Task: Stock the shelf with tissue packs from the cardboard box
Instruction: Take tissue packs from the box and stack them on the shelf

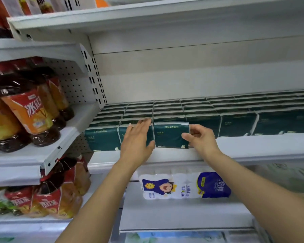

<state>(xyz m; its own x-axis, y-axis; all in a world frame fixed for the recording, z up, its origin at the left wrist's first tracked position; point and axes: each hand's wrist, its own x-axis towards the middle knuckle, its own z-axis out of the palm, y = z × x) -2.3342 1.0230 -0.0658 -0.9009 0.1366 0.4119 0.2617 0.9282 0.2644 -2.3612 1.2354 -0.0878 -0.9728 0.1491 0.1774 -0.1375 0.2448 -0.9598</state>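
Rows of dark green tissue packs [235, 123] stand upright on the white shelf [253, 146], filling it from left to right. At the front, one green tissue pack [168, 135] sits at the shelf edge. My right hand [198, 139] grips its right end with curled fingers and thumb. My left hand [137, 139] lies flat with straight fingers against the front of the neighbouring pack [102, 139] side, its thumb touching the left edge of the gripped pack. The cardboard box is out of view.
Bottles of iced tea [30, 109] fill the shelves to the left, at two levels. A white and blue toilet roll pack [182, 186] lies on the shelf below. Another shelf [147, 16] hangs overhead, leaving open height above the tissue packs.
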